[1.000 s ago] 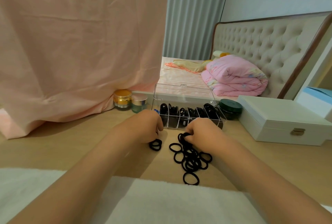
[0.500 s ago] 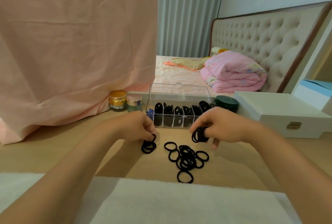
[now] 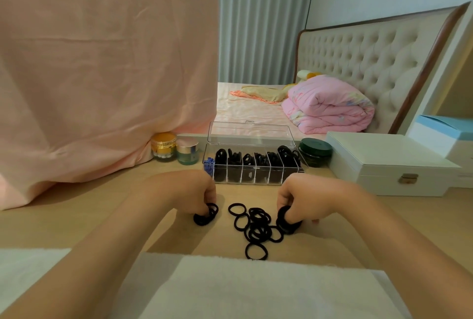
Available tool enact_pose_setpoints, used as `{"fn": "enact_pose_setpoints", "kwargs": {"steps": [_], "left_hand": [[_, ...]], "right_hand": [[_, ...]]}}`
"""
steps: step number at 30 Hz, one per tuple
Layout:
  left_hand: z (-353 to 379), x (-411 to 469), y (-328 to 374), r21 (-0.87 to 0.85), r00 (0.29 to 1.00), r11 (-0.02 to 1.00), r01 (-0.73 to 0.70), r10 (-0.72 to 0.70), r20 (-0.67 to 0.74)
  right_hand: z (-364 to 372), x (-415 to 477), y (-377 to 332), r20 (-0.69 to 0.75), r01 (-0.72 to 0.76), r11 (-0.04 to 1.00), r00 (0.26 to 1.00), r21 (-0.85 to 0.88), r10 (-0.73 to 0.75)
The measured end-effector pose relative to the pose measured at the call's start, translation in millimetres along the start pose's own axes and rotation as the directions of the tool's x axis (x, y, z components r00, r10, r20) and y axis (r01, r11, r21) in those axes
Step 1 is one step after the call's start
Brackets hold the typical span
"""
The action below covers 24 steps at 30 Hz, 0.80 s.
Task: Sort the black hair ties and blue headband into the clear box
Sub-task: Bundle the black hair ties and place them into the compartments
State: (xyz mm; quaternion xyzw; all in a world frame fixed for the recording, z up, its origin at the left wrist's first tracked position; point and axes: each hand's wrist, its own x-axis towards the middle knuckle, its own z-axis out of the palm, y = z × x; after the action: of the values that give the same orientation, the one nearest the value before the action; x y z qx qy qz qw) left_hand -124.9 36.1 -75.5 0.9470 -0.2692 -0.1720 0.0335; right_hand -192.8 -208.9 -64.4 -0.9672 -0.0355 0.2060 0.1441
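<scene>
A loose pile of black hair ties (image 3: 257,226) lies on the wooden table between my hands. My left hand (image 3: 189,192) pinches a small bunch of black ties (image 3: 206,215) against the table, left of the pile. My right hand (image 3: 304,198) grips a thicker bunch of black ties (image 3: 286,220) at the pile's right edge. Behind them stands the clear box (image 3: 252,165), lid up, its compartments holding black ties. A blue headband (image 3: 209,164) shows in its leftmost compartment.
A gold jar (image 3: 163,146) and a teal jar (image 3: 187,151) stand left of the box, a dark green jar (image 3: 315,151) to its right. A white case (image 3: 384,162) sits at the right. Pink cloth (image 3: 102,75) hangs at the left. A white towel (image 3: 256,290) covers the near edge.
My right hand has come back down from in front of the box to the pile's right edge, holding its bunch. My left hand keeps its bunch on the table.
</scene>
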Motion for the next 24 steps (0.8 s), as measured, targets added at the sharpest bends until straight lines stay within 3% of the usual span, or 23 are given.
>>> {"fn": "enact_pose_setpoints", "kwargs": {"steps": [5,11,16,21,24], "left_hand": [[3.7,2.8,-2.3,-0.003,0.999,1.0,-0.016,0.016,-0.048],[9.9,11.3,6.2,-0.325,0.95,0.917,-0.233,0.144,-0.275],[25.6,19.3,18.4,-0.146,0.95,0.958,-0.245,0.207,-0.235],[25.1,20.3,20.0,-0.007,0.942,0.98,-0.197,0.187,-0.28],[26.0,19.6,20.4,-0.098,0.939,0.982,-0.163,0.124,-0.321]], "right_hand": [[-6.8,-6.4,0.0,-0.059,0.057,0.981,0.997,0.188,-0.047],[-5.1,-1.9,-8.1,-0.152,0.175,0.928,0.98,0.33,-0.13],[16.3,15.8,-16.9,-0.148,0.141,0.989,0.978,-0.035,-0.144],[21.4,19.7,-22.2,-0.224,0.085,0.991,0.969,-0.099,-0.106],[23.1,18.4,-24.1,-0.214,0.099,0.994,0.971,-0.055,-0.109]]}}
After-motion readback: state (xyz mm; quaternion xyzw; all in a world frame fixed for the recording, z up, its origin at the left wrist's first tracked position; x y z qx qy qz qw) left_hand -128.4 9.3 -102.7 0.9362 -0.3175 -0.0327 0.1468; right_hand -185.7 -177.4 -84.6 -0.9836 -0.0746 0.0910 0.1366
